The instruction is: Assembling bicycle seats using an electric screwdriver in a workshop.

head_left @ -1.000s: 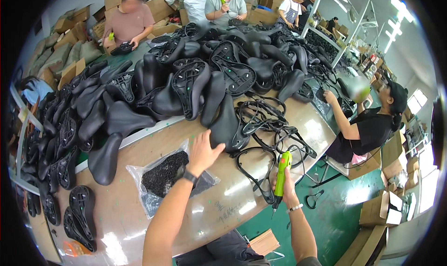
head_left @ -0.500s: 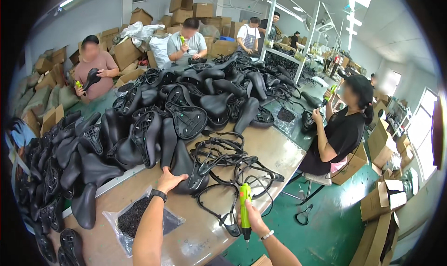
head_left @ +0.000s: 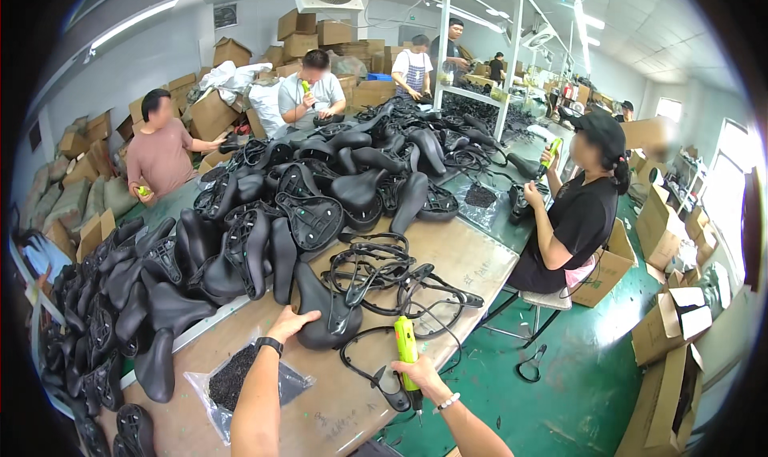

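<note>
- Left hand [head_left: 292, 323], wearing a black wristband [head_left: 270, 344], reaches to a smooth black bicycle saddle [head_left: 317, 307], thumb spread from the fingers and set at its lower left edge; whether the fingers close beneath it cannot be told.
- Right hand [head_left: 418, 375], above a pale beaded bracelet [head_left: 450, 402], is wrapped around a bright green, rod-shaped electric screwdriver [head_left: 406, 347], its slim tip pointing down near the table's front edge.
- The saddle lies on the glossy tan tabletop [head_left: 456, 249], just beyond and to the right of the left hand, and to the left of and beyond the right hand, narrow nose pointing away from the worker.
- Close to the saddle's right side, black looped frames [head_left: 370, 271] lie tangled together; one separate black loop-shaped frame [head_left: 390, 395] reaches toward the right hand.
- Beside the left forearm sits a clear plastic bag [head_left: 292, 389] with small black parts [head_left: 230, 382] in it.
- Beyond the hands, a broad heap of black saddles [head_left: 358, 187] spreads across the table, some with ribbed undersides showing.
- At right, a seated co-worker in black [head_left: 580, 217] holds another green screwdriver [head_left: 552, 151]; across the heap, a co-worker in a grey shirt [head_left: 300, 97] raises a similar tool [head_left: 306, 87].
</note>
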`<state>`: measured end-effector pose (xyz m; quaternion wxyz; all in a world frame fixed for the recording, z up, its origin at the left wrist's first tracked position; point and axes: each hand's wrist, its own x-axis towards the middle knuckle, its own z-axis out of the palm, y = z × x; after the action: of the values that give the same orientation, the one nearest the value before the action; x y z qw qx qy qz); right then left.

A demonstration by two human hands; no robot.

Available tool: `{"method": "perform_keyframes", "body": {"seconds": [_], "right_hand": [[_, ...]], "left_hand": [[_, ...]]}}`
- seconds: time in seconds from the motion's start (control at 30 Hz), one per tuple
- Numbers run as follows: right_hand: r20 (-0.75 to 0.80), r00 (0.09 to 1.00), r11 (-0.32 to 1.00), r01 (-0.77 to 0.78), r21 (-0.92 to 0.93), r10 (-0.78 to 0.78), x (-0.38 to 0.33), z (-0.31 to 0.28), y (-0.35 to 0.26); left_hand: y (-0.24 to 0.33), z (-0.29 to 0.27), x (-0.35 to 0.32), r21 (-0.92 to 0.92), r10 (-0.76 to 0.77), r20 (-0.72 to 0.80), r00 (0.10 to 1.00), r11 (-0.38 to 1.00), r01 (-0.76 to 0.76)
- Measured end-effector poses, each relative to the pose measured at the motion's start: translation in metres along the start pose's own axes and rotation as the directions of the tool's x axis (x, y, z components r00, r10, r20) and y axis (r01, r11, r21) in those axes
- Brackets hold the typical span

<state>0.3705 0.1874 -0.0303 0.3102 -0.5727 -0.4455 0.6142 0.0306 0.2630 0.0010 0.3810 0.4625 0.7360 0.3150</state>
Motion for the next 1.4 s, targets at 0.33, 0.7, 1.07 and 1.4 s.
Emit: {"method": "perform_keyframes", "body": {"seconds": [0.33,0.7,1.07,1.4], "right_hand": [[0.092,0.995,0.981,-0.05,0.186,0.034,0.003,-0.004,0.011],[0.092,0.996,0.956,-0.007,0.294,-0.021,-0.004,-0.005,0.014],[0.078,0.997,0.935,-0.006,0.354,-0.023,0.001,-0.002,-0.004],[-0.015,1.0,0.916,0.003,0.4,0.004,-0.033,0.012,0.003]], "left_hand": [[0.022,0.024,-0.015,-0.285,-0.109,0.16,0.981,0.946,0.152],[0.038,0.017,-0.012,-0.519,0.139,-0.312,0.94,0.804,-0.291],[-0.026,-0.011,-0.237,0.331,0.848,0.477,0.231,0.07,-0.941],[-0.08,0.006,-0.334,0.519,0.489,-0.042,0.871,0.756,-0.399]]}}
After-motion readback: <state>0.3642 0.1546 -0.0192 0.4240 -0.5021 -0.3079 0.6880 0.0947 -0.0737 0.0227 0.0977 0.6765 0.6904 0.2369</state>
